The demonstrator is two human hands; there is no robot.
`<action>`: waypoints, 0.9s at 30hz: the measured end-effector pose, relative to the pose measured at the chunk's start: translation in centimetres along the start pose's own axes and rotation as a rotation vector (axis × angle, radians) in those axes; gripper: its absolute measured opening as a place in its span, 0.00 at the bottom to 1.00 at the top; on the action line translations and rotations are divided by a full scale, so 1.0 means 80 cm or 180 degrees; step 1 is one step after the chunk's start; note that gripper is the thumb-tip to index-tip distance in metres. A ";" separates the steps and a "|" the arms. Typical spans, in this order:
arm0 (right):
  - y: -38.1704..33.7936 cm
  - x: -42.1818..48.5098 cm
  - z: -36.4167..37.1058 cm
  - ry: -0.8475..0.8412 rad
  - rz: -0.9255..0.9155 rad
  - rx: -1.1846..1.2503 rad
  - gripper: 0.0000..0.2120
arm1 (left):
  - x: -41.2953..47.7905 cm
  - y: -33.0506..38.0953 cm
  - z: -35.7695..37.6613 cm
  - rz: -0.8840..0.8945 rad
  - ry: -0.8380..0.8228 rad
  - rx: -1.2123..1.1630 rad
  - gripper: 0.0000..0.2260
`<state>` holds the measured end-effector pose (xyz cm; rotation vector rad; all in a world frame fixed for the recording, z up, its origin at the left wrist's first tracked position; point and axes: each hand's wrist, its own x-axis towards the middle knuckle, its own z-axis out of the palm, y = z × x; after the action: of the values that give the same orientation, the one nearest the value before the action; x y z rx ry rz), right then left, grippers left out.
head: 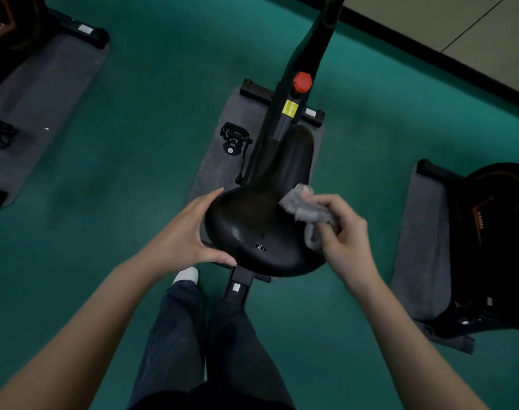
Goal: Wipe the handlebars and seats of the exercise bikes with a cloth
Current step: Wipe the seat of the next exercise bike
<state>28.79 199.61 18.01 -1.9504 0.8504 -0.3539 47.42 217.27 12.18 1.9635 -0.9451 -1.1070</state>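
Note:
A black bike seat point(261, 220) fills the middle of the view, its narrow nose pointing away from me. My left hand point(190, 232) grips the seat's wide left rear edge, thumb at the back rim and fingers along the side. My right hand point(345, 232) holds a bunched grey cloth point(307, 207) against the seat's right side. The bike's black frame point(305, 69) with a red knob point(302, 81) and a yellow label rises beyond the seat. The handlebars are out of view.
The bike stands on a grey mat point(222, 161) on green floor, with a pedal point(234, 137) to its left. Another bike on a mat point(36, 93) is at far left and a third point(494, 247) at right. My legs and a white shoe point(187, 275) are below the seat.

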 end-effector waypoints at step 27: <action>0.098 0.047 -0.014 -0.0246 0.0711 0.1679 0.18 | 0.007 -0.014 0.006 0.0288 0.0150 -0.0154 0.47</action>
<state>27.53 193.83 11.51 -1.3603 0.8168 -0.3276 47.49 217.25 10.83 1.8810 -0.9636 -1.0192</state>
